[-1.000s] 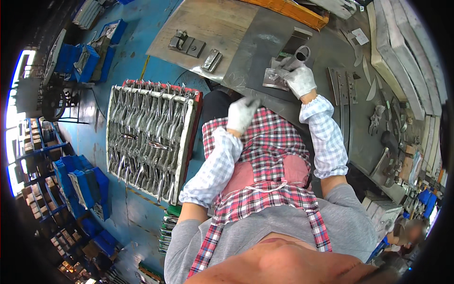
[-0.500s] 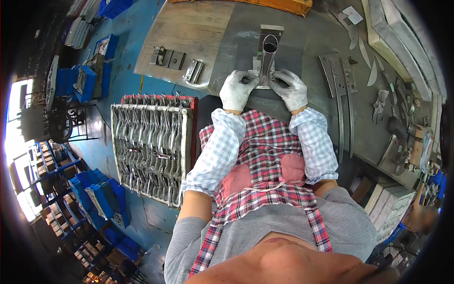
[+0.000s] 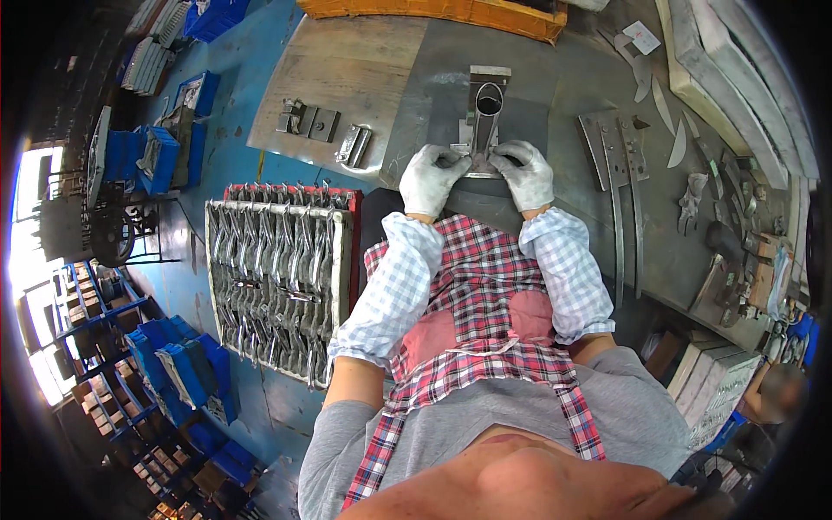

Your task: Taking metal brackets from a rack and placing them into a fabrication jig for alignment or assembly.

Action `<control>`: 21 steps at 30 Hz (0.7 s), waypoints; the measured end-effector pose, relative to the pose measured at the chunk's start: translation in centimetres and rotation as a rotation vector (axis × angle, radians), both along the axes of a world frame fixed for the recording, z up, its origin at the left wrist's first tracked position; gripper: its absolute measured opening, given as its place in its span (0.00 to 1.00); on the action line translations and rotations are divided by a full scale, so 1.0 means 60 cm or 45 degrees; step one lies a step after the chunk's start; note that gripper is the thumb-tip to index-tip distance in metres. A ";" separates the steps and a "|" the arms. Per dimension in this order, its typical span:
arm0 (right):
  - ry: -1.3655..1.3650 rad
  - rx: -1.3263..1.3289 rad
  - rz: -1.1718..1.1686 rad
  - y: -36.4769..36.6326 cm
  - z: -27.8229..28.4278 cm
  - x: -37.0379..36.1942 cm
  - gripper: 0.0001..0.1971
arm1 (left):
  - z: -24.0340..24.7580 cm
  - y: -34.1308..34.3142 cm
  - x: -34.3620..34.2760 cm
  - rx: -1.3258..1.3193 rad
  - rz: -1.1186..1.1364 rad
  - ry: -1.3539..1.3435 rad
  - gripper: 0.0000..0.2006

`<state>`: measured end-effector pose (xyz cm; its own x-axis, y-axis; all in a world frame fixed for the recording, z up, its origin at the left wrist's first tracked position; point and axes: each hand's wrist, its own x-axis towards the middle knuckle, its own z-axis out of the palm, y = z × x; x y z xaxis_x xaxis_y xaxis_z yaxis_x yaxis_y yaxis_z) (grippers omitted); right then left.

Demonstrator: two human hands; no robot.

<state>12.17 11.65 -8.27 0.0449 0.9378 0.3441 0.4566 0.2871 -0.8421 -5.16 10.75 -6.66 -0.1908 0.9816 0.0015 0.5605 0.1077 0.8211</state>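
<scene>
My left hand (image 3: 431, 178) and my right hand (image 3: 526, 174), both in white work gloves, rest side by side at the near end of a long grey metal fixture (image 3: 484, 117) with a round opening near its far end. It lies on the steel workbench (image 3: 555, 104). Between the fingers of both hands sits a small flat metal piece (image 3: 472, 162); both hands pinch or press it against the fixture's base. My checked sleeves and plaid apron fill the lower middle.
A crate (image 3: 276, 282) packed with several metal tool blanks stands at my left. Small metal blocks (image 3: 308, 121) lie on the left of the bench. Curved blades (image 3: 617, 191) and scrap pieces lie to the right. Blue bins (image 3: 173, 364) line the floor.
My right hand has drawn back from the fixture's far end to its near end, and my left hand has come up beside it. Both now meet on the small piece.
</scene>
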 end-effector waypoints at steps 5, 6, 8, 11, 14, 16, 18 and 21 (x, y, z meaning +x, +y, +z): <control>0.067 -0.112 0.025 0.007 -0.007 0.007 0.07 | -0.002 -0.007 0.007 -0.005 0.032 0.101 0.15; 0.104 -0.077 0.079 0.013 -0.018 0.017 0.07 | -0.003 -0.007 0.011 0.029 0.036 0.089 0.15; 0.020 0.053 0.182 0.019 -0.019 0.030 0.07 | -0.004 -0.005 0.013 0.083 0.043 0.114 0.15; -0.409 0.429 0.344 0.026 -0.007 0.045 0.09 | -0.009 0.002 0.004 0.046 0.067 0.105 0.15; -0.545 0.441 0.271 0.013 -0.014 0.037 0.12 | -0.004 0.003 0.008 -0.012 0.067 0.085 0.15; -0.289 0.166 0.132 0.011 -0.028 0.032 0.13 | 0.002 0.002 0.009 -0.069 0.066 0.060 0.15; -0.292 0.144 0.113 0.010 -0.028 0.028 0.14 | -0.001 0.004 0.005 -0.088 0.058 0.085 0.16; -0.274 0.119 0.079 0.007 -0.028 0.026 0.14 | 0.001 0.004 0.004 -0.108 0.048 0.094 0.17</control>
